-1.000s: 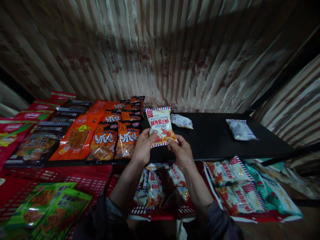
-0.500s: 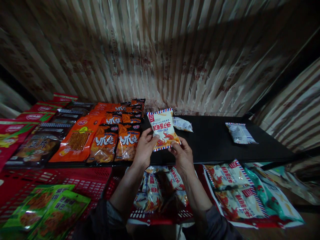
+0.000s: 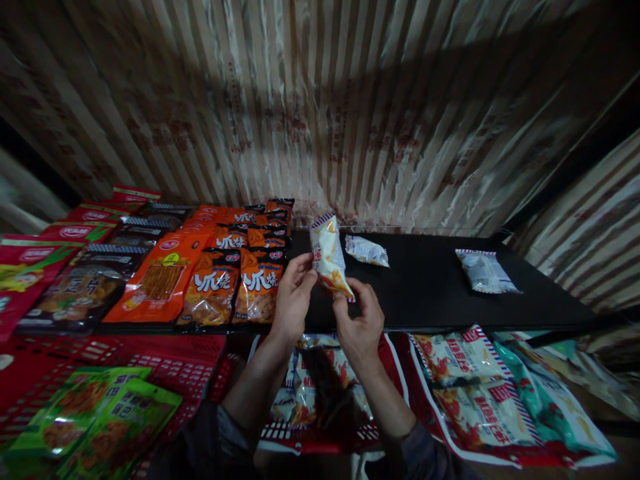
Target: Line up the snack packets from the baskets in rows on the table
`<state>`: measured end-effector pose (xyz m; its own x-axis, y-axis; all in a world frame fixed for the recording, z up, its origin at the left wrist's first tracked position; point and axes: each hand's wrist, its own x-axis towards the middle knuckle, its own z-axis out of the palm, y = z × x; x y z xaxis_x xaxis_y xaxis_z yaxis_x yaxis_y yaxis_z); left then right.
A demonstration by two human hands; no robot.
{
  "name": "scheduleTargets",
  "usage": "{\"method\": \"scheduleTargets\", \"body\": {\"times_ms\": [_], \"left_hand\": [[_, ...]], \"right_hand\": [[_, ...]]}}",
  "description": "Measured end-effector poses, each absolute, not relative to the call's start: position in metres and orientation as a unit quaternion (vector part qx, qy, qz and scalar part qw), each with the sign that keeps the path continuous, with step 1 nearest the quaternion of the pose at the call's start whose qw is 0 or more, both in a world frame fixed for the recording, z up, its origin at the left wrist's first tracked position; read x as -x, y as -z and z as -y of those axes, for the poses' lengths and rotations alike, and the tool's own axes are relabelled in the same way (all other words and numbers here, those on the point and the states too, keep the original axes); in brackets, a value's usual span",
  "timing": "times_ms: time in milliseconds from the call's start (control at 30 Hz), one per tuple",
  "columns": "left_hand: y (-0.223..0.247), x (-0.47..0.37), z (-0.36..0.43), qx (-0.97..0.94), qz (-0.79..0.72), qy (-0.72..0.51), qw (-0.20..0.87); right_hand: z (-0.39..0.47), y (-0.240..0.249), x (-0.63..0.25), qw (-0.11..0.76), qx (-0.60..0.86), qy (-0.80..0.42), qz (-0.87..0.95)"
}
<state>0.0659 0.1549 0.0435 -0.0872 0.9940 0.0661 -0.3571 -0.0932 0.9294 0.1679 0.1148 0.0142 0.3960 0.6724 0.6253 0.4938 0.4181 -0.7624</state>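
Observation:
Between my two hands, above the front of the black shelf [image 3: 425, 293], is a white snack bag [image 3: 329, 250] with striped ends, turned partly edge-on. My left hand [image 3: 295, 293] is closed on its left side. My right hand [image 3: 361, 317] pinches its lower right corner. Behind it on the shelf lies a similar small white bag [image 3: 367, 252], and farther right rests another white bag [image 3: 486, 271], back side up. Below my arms, a red basket [image 3: 295, 445] holds several bags of the same white kind.
Rows of orange-and-black snack bags [image 3: 260, 283], an orange bag [image 3: 160, 280], dark bags [image 3: 83, 283] and red bags [image 3: 30, 267] fill the shelf's left. Green bags [image 3: 107, 417] sit in a red basket at lower left. At right, another basket holds white bags [image 3: 475, 387] and teal bags [image 3: 555, 400].
The white bag in my hands has turned from showing its printed front to a side-on angle. Both hands stay at nearly the same place, and the view has shifted slightly.

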Motion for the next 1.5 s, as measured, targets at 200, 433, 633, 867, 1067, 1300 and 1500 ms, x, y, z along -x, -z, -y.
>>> {"method": "scheduleTargets", "body": {"times_ms": [200, 433, 633, 867, 1067, 1300, 1500], "left_hand": [[-0.048, -0.064, -0.152, -0.348, -0.335, -0.616, 0.622], [-0.050, -0.065, -0.155, -0.300, -0.315, -0.649, 0.624], [-0.048, -0.061, -0.160, -0.276, -0.362, -0.655, 0.603], [-0.049, -0.051, -0.164, -0.268, -0.403, -0.643, 0.594], [-0.042, -0.050, -0.163, -0.294, -0.356, -0.600, 0.653], [-0.043, -0.053, -0.154, -0.365, -0.377, -0.498, 0.691], [-0.047, -0.057, -0.149, -0.385, -0.384, -0.451, 0.708]], "right_hand": [[-0.109, -0.009, -0.163, 0.539, 0.488, 0.092, 0.680], [-0.106, -0.002, -0.158, 0.473, 0.495, 0.109, 0.720], [-0.105, 0.004, -0.151, 0.433, 0.502, 0.110, 0.741], [-0.103, -0.012, -0.158, 0.449, 0.375, -0.010, 0.811], [-0.113, -0.020, -0.175, 0.600, 0.496, -0.034, 0.627], [-0.128, -0.018, -0.192, 0.646, 0.495, -0.399, 0.422], [-0.130, -0.020, -0.187, 0.647, 0.458, -0.484, 0.370]]}}
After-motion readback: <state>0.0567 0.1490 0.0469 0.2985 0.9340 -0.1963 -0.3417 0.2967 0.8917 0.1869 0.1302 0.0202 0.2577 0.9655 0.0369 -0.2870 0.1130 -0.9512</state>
